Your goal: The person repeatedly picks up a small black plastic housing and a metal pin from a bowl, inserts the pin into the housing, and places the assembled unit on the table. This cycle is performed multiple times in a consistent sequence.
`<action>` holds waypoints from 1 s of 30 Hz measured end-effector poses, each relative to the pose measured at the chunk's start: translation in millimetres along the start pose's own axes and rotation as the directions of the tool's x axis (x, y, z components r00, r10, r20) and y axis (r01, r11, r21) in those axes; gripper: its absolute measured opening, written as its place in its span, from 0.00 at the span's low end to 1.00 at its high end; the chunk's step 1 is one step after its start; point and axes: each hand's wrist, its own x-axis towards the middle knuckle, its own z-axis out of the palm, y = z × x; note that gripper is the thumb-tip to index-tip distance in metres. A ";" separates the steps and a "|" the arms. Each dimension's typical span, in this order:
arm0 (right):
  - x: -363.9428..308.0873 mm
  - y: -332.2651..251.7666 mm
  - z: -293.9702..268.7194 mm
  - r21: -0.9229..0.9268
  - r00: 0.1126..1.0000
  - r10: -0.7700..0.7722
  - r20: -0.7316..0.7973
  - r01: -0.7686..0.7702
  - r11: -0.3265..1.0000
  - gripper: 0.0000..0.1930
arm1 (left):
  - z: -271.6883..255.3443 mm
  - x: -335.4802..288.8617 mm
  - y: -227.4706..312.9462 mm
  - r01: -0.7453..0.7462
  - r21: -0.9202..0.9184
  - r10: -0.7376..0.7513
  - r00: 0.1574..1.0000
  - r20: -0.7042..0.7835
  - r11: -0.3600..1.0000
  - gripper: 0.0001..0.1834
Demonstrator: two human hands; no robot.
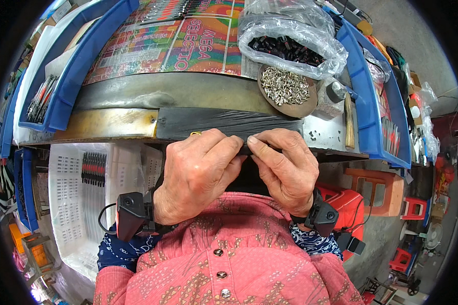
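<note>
Pink shirt, left hand, right hand — dark piece between, long axis sideways

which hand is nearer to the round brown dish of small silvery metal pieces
Right: the right hand is almost straight below the round brown dish in view; the left hand is below it too, but farther left.
</note>
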 end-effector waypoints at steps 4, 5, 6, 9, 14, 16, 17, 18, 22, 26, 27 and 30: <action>0.2 0.3 -0.1 -0.037 0.999 -0.035 -0.008 0.035 0.999 0.22 | -0.4 0.3 0.1 -0.014 0.021 0.014 1.000 0.011 1.000 0.12; -0.2 -0.3 -0.2 -0.055 0.999 -0.050 -0.014 0.049 0.997 0.22 | 0.3 -0.2 0.5 -0.015 0.025 0.015 1.000 0.014 1.000 0.12; -0.7 -1.5 -0.5 -0.058 1.000 -0.031 0.002 0.031 0.998 0.20 | 0.9 -0.5 0.7 -0.016 0.029 0.016 1.000 0.016 0.999 0.13; -0.7 -3.5 0.7 -0.014 1.000 0.020 0.000 -0.020 1.000 0.18 | 0.6 -1.4 1.3 0.000 0.010 0.000 1.000 0.003 1.000 0.13; -0.1 -8.6 -2.3 0.168 0.974 0.227 -0.011 -0.222 0.961 0.19 | -2.5 2.8 0.5 -0.025 0.012 0.025 0.999 -0.025 1.000 0.14; -0.1 -11.1 -3.1 0.237 0.942 0.335 -0.020 -0.321 0.917 0.20 | -1.9 3.9 1.2 -0.027 0.014 0.027 0.999 -0.025 1.000 0.14; -0.1 -12.1 -4.2 0.274 0.912 0.410 0.007 -0.396 0.876 0.18 | -1.2 4.3 1.1 -0.041 0.021 0.042 0.998 -0.037 0.999 0.14; -0.1 -13.0 -5.2 0.339 0.875 0.482 0.047 -0.468 0.816 0.17 | -0.5 4.8 0.8 -0.054 0.028 0.055 0.997 -0.049 0.998 0.14; 3.0 -14.5 -7.5 0.501 0.733 0.638 0.237 -0.655 0.566 0.14 | -2.5 2.4 3.1 -0.023 0.025 0.024 0.999 -0.024 0.999 0.14; 7.4 -15.9 -6.6 0.632 0.564 0.697 0.442 -0.748 0.205 0.13 | -1.9 1.3 3.7 -0.039 0.033 0.040 0.999 -0.012 0.999 0.13; 8.1 -15.5 -7.1 0.618 0.541 0.691 0.479 -0.767 0.172 0.13 | -1.3 0.8 3.7 -0.044 0.036 0.045 0.999 -0.009 0.998 0.13; 8.8 -17.1 -7.1 0.593 0.491 0.708 0.508 -0.795 0.126 0.11 | 0.2 -1.5 4.4 -0.048 0.054 0.048 0.999 -0.002 0.997 0.13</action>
